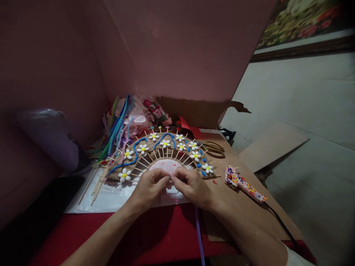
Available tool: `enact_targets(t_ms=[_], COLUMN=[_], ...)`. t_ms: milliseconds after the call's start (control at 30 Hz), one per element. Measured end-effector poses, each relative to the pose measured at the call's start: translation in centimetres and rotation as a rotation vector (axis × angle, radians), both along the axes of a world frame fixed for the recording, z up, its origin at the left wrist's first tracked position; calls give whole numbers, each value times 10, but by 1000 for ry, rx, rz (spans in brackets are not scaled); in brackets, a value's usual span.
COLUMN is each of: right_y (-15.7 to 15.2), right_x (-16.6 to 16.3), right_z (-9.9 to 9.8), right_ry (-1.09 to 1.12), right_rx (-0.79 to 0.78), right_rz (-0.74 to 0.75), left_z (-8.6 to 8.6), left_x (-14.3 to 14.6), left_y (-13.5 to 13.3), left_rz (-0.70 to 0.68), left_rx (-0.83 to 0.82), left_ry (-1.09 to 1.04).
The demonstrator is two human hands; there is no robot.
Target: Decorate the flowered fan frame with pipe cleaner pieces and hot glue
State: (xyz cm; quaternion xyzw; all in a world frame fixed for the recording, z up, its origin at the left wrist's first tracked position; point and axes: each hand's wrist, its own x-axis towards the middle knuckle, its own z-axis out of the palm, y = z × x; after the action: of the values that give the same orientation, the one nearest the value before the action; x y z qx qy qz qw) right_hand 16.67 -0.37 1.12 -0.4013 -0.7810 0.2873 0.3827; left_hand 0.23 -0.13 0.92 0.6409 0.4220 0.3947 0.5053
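Observation:
My left hand (154,186) and my right hand (191,186) meet fingertip to fingertip in front of the fan-shaped craft piece. Both pinch a small purple bit between thumb and forefinger. A purple pipe cleaner (199,236) trails down from below my right hand over the table's front edge; its middle stretch is hidden. The fan-shaped piece (149,158) is wound with brown twine, crossed by thin sticks, and decorated with white-petalled flowers, blue wavy strips and blue dots. A pale pink half-round (163,165) at its centre is partly covered by my hands.
Wooden sticks (97,186) lie at left, below a bundle of coloured pipe cleaners (119,125). Scissors (215,149) and a flower-patterned glue gun (245,184) with a black cord rest on the brown board (233,218) at right. Red cloth (149,232) covers the near edge.

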Motion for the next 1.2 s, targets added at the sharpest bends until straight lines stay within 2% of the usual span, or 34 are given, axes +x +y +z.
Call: enact_targets(t_ms=[233, 367, 567, 667, 967, 1200], right_y=[4, 1, -3, -1, 5, 2], right_x=[-1, -5, -11, -8, 5, 0], right_z=[-2, -6, -15, -16, -9, -9], right_ry=[94, 135, 60, -26, -221, -76], right_rx=[-127, -116, 30, 99, 180, 63], right_rz=[66, 17, -131, -140, -22, 2], left_z=[-2, -8, -16, -18, -15, -6], left_x=[0, 6, 11, 10, -1, 3], left_y=[-1, -3, -8, -7, 1, -7], left_rz=[20, 59, 209, 203, 67, 118], left_rx=[25, 71, 419, 506, 473, 444], left_ry=[-68, -83, 140, 182, 359, 358])
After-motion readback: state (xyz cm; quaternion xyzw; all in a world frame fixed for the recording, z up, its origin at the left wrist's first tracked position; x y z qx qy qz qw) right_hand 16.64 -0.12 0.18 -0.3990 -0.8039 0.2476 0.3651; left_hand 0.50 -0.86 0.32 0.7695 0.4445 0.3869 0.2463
